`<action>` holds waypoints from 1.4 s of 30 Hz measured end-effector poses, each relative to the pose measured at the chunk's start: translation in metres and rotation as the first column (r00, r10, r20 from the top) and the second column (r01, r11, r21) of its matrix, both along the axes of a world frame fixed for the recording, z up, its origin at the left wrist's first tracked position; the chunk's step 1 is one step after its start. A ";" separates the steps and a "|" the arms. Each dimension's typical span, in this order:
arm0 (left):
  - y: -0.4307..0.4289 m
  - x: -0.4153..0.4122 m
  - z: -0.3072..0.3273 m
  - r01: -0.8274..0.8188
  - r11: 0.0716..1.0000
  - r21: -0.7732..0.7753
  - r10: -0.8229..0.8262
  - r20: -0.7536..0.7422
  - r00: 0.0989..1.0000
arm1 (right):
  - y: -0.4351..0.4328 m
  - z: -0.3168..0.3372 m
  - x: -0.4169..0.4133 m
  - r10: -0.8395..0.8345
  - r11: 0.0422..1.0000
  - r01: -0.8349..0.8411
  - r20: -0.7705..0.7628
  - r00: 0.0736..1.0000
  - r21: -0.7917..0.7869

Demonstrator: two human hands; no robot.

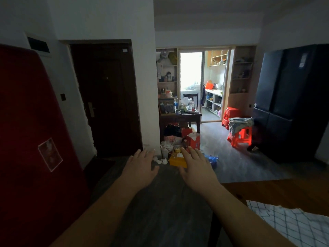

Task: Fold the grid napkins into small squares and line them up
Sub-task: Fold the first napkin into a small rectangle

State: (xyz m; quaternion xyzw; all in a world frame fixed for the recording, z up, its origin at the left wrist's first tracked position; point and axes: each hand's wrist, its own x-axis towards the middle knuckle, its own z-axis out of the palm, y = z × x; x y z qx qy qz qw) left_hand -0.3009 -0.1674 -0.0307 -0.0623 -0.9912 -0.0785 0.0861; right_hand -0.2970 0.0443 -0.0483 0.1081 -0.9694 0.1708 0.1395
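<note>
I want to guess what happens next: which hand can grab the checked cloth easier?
Probably the right hand. The grid napkin lies on the wooden table at the lower right, on that arm's side. The left hand is farther away. Both hands are open and empty.

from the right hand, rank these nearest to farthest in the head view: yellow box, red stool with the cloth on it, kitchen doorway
1. yellow box: on the floor, just beyond the right hand's fingers.
2. red stool, under the cloth: farther back, off to the right.
3. kitchen doorway: at the far end of the room, straight ahead.
</note>
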 end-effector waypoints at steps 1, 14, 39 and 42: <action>0.004 -0.020 -0.001 -0.004 1.000 -0.001 0.004 0.002 1.000 | 0.005 -0.003 -0.019 -0.002 1.000 0.002 0.004 1.000 0.001; 0.162 -0.226 -0.015 0.277 0.961 0.013 -0.277 -0.006 0.961 | 0.150 -0.027 -0.172 -0.254 0.967 0.254 0.038 0.966 0.010; 0.551 -0.216 -0.168 0.995 -0.029 0.100 -0.946 0.319 -0.060 | 0.323 -0.154 -0.021 -0.914 -0.008 0.995 0.402 -0.046 0.095; 0.553 -0.194 -0.193 0.988 -0.101 0.117 -0.920 0.366 -0.138 | 0.316 -0.178 0.003 -0.883 -0.090 0.991 0.452 -0.127 0.103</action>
